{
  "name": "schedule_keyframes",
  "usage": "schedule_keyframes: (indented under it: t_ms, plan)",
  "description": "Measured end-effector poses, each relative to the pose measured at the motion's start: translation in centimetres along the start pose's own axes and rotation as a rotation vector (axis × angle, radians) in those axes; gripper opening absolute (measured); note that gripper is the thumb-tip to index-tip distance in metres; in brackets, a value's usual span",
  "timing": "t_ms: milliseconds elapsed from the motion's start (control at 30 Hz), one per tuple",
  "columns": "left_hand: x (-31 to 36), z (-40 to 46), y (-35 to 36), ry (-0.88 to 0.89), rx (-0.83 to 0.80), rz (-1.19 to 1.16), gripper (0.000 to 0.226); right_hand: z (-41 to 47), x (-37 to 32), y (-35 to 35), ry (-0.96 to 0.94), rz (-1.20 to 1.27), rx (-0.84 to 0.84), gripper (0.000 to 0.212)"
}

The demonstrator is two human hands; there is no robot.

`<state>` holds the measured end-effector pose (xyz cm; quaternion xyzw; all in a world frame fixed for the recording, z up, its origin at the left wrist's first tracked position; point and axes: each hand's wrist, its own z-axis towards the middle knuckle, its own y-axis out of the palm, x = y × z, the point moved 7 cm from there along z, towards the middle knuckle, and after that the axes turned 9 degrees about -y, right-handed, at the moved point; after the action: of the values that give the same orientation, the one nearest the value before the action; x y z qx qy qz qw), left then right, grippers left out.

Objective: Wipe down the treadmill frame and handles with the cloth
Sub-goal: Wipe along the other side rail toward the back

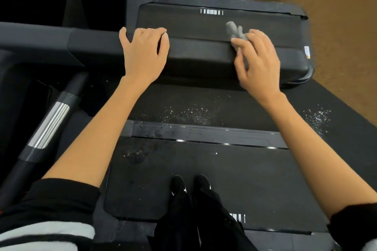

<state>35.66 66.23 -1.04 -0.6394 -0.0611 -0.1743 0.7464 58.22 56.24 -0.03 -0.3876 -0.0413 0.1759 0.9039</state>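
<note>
- Right hand (pixel 258 61): holds a bunched grey cloth (pixel 234 31) against the top of a padded black side handrail (pixel 204 55) of the treadmill. The fingers are curled over the cloth, pinning it under the palm, and a wad pokes out beyond the fingertips. This grip probably keeps the fabric gathered so that pressure falls on one small patch of the rail.
- Left hand (pixel 143 51): rests on the same handrail, well apart from the right hand. The fingers are bent over the far edge and the thumb is spread toward the console side; it holds nothing loose. Judged as a brace that steadies the body while the other hand wipes.
- Task object: the cloth lies on the rail's upper edge near its outer end, touching both rail and hand.
- Stance: the person stands on the running belt (pixel 255 185), two black shoes (pixel 189 184) side by side, facing sideways toward the rail; this likely brings both arms within reach of it.
- Further handle: a grip bar with a ribbed metal sensor plate (pixel 49 125) stands at lower left, untouched.
- Residue: pale specks lie scattered on the floor mat (pixel 183 112) between this treadmill and the next one.
- Containers: none is visible.
</note>
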Motion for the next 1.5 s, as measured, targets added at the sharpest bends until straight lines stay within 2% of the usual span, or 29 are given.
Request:
schedule_keyframes:
  t_ms: [167,300,433,600,667,800,1000,1067,1367,1500]
  plan:
    - [-0.2,-0.1,0.5,0.014,0.024,0.024,0.045,-3.6,3.7,-2.4,0.086,-0.043,0.003,0.032]
    - [-0.5,-0.1,0.8,0.003,0.065,0.024,0.048,-6.5,6.3,-3.9,0.194,-0.077,0.086,0.038]
    - [-0.5,-0.2,0.9,-0.018,0.103,0.018,0.049,-8.5,7.3,-4.5,0.406,-0.018,0.29,0.036]
    - [-0.5,-0.2,0.8,-0.025,0.153,0.013,0.047,-8.9,6.0,-3.9,0.695,-0.002,0.667,0.036]
    - [-0.5,-0.2,0.9,-0.024,0.166,0.014,0.046,-8.5,5.4,-3.4,0.744,-0.022,0.711,0.036]
    - [-0.6,-0.2,1.0,-0.018,0.191,0.009,0.045,-6.4,4.8,-3.5,0.687,-0.141,0.607,0.029]
    - [-0.5,-0.2,1.0,-0.011,0.183,0.014,0.047,-2.8,5.4,-1.9,0.605,-0.197,0.221,0.032]
    - [-0.5,-0.2,1.1,-0.002,0.18,0.015,0.047,-1.9,5.0,-1.4,0.589,-0.178,0.15,0.032]
    - [-0.7,-0.2,1.0,0.039,0.143,0.014,0.046,1.7,-1.8,1.7,0.495,-0.077,0.219,0.03]
    - [-0.8,0.1,0.7,0.112,0.108,0.042,0.045,3.8,-5.0,4.0,0.45,-0.02,0.14,0.035]
